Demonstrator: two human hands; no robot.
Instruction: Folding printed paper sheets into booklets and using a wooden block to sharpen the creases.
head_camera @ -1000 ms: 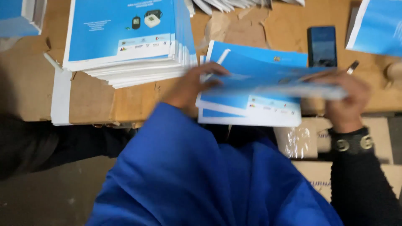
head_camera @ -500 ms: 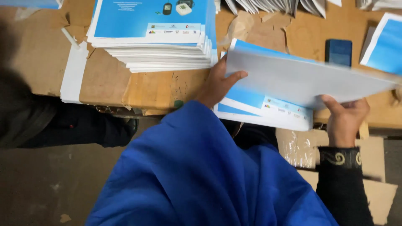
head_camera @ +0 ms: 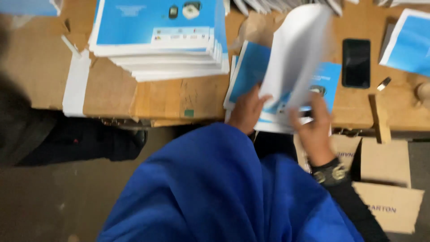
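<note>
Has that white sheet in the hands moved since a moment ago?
Yes. The white sheet has swung up from lying flat over the small blue stack, now standing left of the phone.

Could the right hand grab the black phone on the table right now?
Probably yes, but not straight away. The right hand is busy holding up a white sheet with the left hand. The phone lies uncovered just beyond it on the table, nothing in between.
</note>
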